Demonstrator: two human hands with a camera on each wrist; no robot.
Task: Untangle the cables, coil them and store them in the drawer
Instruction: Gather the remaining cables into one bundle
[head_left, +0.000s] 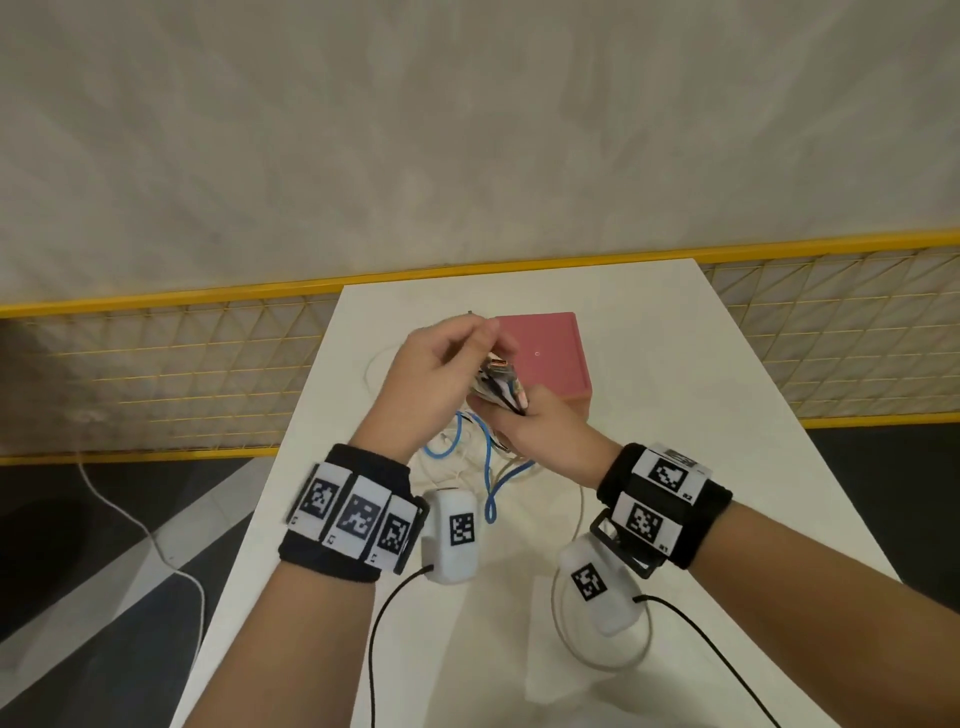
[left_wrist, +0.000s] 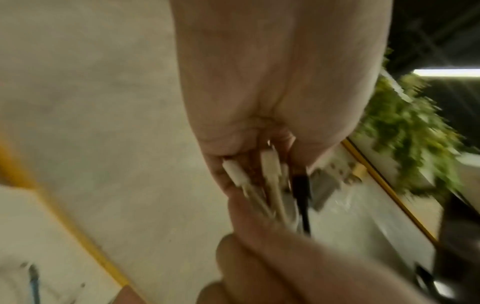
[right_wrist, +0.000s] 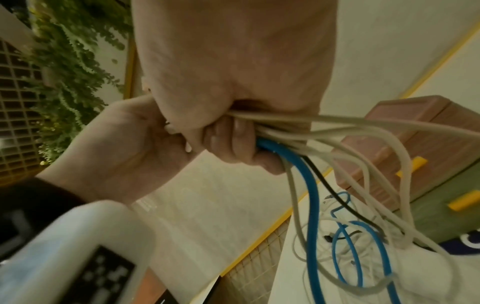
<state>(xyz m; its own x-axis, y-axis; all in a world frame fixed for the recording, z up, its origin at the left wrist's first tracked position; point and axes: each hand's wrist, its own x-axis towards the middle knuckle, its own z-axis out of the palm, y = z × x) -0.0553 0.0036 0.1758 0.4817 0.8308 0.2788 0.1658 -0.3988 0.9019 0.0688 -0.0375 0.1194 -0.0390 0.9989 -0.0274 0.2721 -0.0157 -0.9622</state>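
Observation:
Above the white table (head_left: 675, 415), my right hand (head_left: 514, 410) grips a bundle of tangled cables (head_left: 501, 382) in a fist. In the right wrist view the bundle holds a blue cable (right_wrist: 311, 195), a black cable and several white ones, which hang down to a heap on the table. My left hand (head_left: 483, 340) pinches the plug ends (left_wrist: 270, 174) that stick out of the top of the bundle. The blue cable (head_left: 488, 467) loops below both hands. Just behind them stands the drawer box (head_left: 545, 353), pink on top; its pink and green drawers (right_wrist: 415, 154) with yellow handles look closed.
A yellow wire-mesh fence (head_left: 182, 364) runs behind and beside the table. One white cable loop (head_left: 566, 639) lies near the table's front edge under my right wrist. Another white cable (head_left: 156, 545) trails over the floor at the left.

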